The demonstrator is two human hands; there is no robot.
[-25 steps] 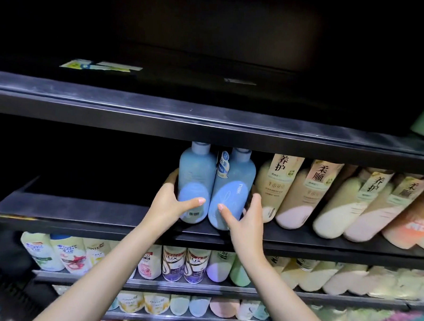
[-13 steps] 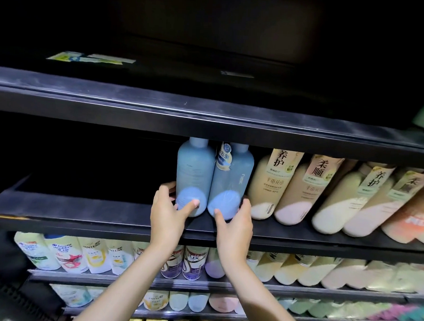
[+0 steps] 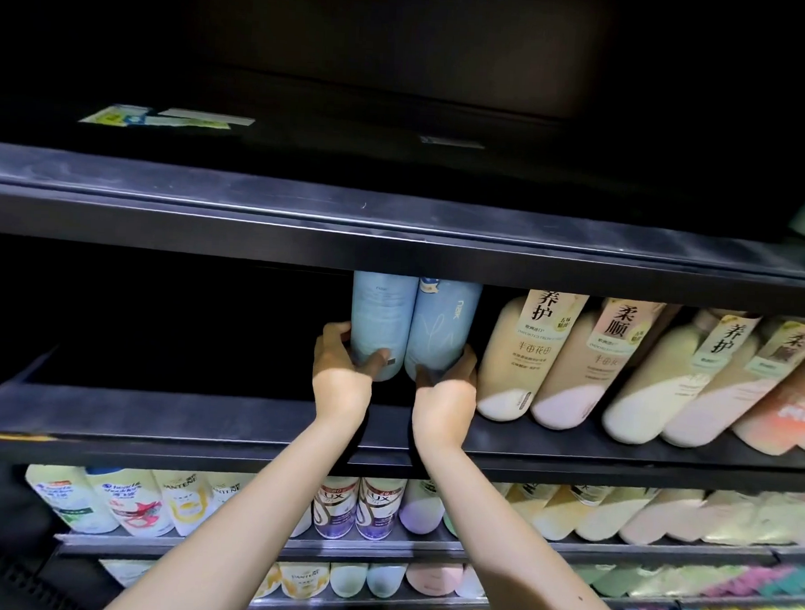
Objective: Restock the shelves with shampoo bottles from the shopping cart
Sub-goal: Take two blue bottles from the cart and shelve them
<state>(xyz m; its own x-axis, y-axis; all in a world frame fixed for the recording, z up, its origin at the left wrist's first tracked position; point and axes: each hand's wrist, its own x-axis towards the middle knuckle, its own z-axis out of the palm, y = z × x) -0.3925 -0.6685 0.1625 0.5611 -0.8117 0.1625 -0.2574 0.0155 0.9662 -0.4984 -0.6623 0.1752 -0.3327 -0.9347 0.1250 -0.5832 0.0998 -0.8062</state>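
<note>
Two light blue shampoo bottles stand side by side on the dark middle shelf (image 3: 199, 415), their caps hidden behind the shelf above. My left hand (image 3: 341, 376) grips the base of the left blue bottle (image 3: 381, 322), thumb in front and fingers round its left side. My right hand (image 3: 445, 395) grips the base of the right blue bottle (image 3: 443, 330), fingers curled round its right side. Both hands reach into the shelf's shadow. The shopping cart is out of view.
Cream and pink bottles with Chinese labels (image 3: 524, 353) lean in a row right of the blue pair. Left of the blue bottles the shelf is dark and bare. Lower shelves hold Pantene and Lux bottles (image 3: 357, 507). The top shelf edge (image 3: 394, 239) overhangs.
Both hands have pushed the two blue bottles deeper into the shelf and set them more upright; their caps have slipped behind the upper shelf edge. The camera has moved closer.
</note>
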